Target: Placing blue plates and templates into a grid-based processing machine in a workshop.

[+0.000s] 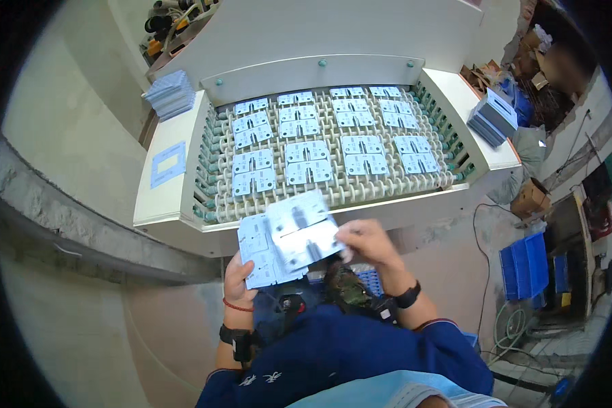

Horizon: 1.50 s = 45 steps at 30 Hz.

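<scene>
Pale-blue panels cover roller conveyor; panel stacks flank it.

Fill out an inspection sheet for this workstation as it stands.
Surface: white roller conveyor, rows of pale blue panels lying flat across it.
Job's things: hand-held stack of panels; top panel tilted.
Clutter: panel stacks on left ledge and right ledge.
Grippers: left hand under the stack; right hand gripping the top panel.
Cables: black cable down the machine's side.
Surroundings: blue crates, cardboard boxes.
</scene>
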{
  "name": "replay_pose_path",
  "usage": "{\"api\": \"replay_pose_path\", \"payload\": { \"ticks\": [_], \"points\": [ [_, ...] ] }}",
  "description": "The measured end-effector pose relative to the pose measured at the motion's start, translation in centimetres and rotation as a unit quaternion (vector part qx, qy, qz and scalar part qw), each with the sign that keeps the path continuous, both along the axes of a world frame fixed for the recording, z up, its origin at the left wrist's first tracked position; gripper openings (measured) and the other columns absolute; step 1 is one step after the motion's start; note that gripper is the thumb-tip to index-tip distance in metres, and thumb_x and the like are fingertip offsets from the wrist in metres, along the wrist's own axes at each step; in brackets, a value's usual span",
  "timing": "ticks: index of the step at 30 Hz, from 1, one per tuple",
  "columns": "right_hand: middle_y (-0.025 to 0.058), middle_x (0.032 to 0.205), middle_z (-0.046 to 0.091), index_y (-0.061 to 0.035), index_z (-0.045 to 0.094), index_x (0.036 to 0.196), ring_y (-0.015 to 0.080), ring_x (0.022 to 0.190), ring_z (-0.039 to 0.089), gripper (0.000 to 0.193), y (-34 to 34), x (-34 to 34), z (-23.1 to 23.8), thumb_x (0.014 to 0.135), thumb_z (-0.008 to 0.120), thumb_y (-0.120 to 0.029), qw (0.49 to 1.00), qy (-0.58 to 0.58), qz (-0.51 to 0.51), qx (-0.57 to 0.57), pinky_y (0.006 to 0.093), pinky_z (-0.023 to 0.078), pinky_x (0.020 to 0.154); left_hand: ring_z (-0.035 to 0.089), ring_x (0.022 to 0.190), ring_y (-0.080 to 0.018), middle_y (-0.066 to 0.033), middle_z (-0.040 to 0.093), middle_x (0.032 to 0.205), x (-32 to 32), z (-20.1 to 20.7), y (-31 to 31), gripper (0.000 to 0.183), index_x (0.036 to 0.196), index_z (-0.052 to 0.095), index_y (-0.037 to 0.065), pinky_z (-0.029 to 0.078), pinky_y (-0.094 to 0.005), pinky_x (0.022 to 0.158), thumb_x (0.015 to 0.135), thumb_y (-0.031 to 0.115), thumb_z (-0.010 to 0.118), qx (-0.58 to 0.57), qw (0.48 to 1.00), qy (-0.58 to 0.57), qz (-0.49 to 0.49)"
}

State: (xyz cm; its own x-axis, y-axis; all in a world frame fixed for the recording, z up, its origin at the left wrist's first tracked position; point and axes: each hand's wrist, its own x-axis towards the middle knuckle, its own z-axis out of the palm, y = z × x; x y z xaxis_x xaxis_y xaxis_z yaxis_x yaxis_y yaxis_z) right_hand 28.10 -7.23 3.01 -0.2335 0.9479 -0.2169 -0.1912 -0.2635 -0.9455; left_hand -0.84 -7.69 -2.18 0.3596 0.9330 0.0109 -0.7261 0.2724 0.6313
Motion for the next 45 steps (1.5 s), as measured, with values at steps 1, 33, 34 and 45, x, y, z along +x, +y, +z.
{"api": "replay_pose_path", "payload": {
  "ticks": [1,33,34,45],
  "points": [
    [0.0072,0.063,0.06,0.003,0.063,0.085,0.012,0.049,0.057,0.016,0.0,-1.8,-0.4,0.081,0.063,-0.013,1.0,-0.011,0.012,-0.022,0.0228,0.048,0.046,0.047,0.114,-0.0279,-0.018,0.045,0.125,0.0,0.2,-0.1,0.066,0.13,0.027,-0.009,0.037,-0.0381,0.098,0.077,0.012,0.061,0.001,1.0,0.002,0.003],
    [0.012,0.073,0.062,0.009,0.06,0.093,0.0174,0.062,0.064,0.024,8.0,-10.6,-2.6,0.084,0.06,-0.014,0.999,-0.041,-0.011,-0.014,0.0261,0.053,0.05,0.052,0.107,-0.022,-0.0138,0.052,0.117,-4.3,1.8,-2.3,0.049,0.123,0.039,-0.006,0.041,-0.0347,0.092,0.081,0.007,0.059,-0.005,0.988,0.071,0.138],
    [0.012,0.073,0.062,0.009,0.06,0.093,0.0174,0.062,0.064,0.024,7.8,-10.4,-2.5,0.084,0.06,-0.014,0.999,-0.043,-0.01,-0.015,0.0261,0.053,0.05,0.053,0.106,-0.0219,-0.0138,0.053,0.117,-4.3,1.6,-2.1,0.048,0.123,0.039,-0.006,0.042,-0.0346,0.091,0.081,0.007,0.059,-0.012,0.986,0.082,0.142],
    [0.0045,0.063,0.059,0.003,0.062,0.081,0.0086,0.05,0.053,0.018,5.5,-5.0,-0.6,0.081,0.063,-0.015,0.99,-0.123,-0.028,0.058,0.0212,0.044,0.044,0.055,0.102,-0.0209,-0.0143,0.054,0.114,-1.9,1.4,1.2,0.045,0.123,0.04,-0.007,0.045,-0.0336,0.087,0.082,0.003,0.056,-0.026,0.99,0.089,0.109]
  ]
}}
